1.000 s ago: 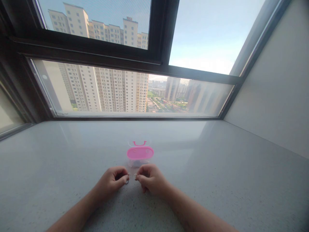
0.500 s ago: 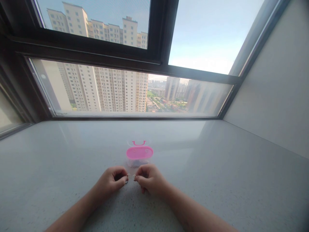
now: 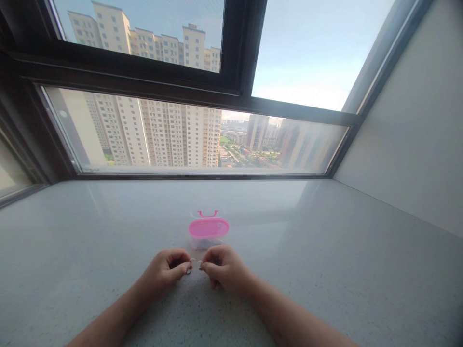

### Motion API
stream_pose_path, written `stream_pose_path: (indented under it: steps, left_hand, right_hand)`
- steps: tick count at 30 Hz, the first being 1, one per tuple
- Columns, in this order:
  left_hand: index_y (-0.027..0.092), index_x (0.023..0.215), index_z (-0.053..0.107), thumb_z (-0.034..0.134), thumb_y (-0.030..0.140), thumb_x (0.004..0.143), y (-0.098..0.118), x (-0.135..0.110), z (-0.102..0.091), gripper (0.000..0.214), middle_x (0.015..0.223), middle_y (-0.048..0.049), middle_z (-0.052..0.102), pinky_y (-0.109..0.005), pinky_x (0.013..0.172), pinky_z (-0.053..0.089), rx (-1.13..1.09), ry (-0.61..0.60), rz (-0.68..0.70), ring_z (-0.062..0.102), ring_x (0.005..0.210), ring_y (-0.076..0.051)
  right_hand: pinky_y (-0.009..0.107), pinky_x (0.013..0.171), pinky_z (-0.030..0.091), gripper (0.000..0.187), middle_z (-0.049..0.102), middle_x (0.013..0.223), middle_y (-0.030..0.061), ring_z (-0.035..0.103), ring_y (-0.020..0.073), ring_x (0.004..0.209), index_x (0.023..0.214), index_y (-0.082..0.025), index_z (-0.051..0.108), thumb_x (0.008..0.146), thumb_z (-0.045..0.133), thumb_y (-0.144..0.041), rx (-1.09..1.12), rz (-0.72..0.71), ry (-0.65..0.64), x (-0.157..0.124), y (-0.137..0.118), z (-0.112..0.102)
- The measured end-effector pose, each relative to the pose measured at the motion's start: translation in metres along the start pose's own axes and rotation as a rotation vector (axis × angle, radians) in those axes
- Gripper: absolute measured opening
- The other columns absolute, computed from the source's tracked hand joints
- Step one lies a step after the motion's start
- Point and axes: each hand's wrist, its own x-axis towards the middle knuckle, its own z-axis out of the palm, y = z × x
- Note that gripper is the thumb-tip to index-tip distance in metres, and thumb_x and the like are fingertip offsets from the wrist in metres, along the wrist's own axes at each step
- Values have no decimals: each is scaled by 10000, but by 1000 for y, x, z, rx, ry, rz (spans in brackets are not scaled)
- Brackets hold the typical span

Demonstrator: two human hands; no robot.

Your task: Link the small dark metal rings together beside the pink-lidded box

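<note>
My left hand (image 3: 169, 269) is closed, thumb and forefinger pinching a small pale ring (image 3: 193, 260) that juts toward the right. A small dark ring (image 3: 188, 271) hangs at the same fingertips. Opposite it, my right hand (image 3: 224, 268) pinches another small pale ring (image 3: 199, 263), partly hidden by the fingers. A narrow gap separates the two pale rings; both hands are low over the pale speckled surface (image 3: 202, 318). Just beyond the hands stands a small clear plastic box (image 3: 195, 243) with a pink oval part (image 3: 209, 228) and a pink handle (image 3: 208, 213). Something dark lies inside the box.
The speckled surface is a wide windowsill running to a dark window frame (image 3: 202, 177). A white wall (image 3: 408, 140) borders it on the right. Tall buildings (image 3: 170, 130) show outside through the glass.
Both hands stay almost in place. The pale rings and the dark ring show a little more clearly at the fingertips now. The box has not moved.
</note>
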Motion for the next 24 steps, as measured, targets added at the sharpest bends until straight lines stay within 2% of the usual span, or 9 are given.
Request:
stream_pose_path:
  steps: [10,24]
  left_hand:
    - [137,625,571,485,308,722,-2,-2,1,215,541,39,444,-213,526,307,-45,-8,-20,407,558,-128]
    - [136,635,595,482,300,720,-1,-1,2,217,540,32,495,-211,523,340,-68,9,-41,441,542,-129]
  right_hand:
    - [157,339,306,107,467,435,-61,449,71,349,658,-136,554,707,574,-228,22,-6,-4,1,1,0]
    - [149,322,279,116,457,435,-65,442,64,339,662,-135,552,721,566,-234,4,-30,1,0,0,0]
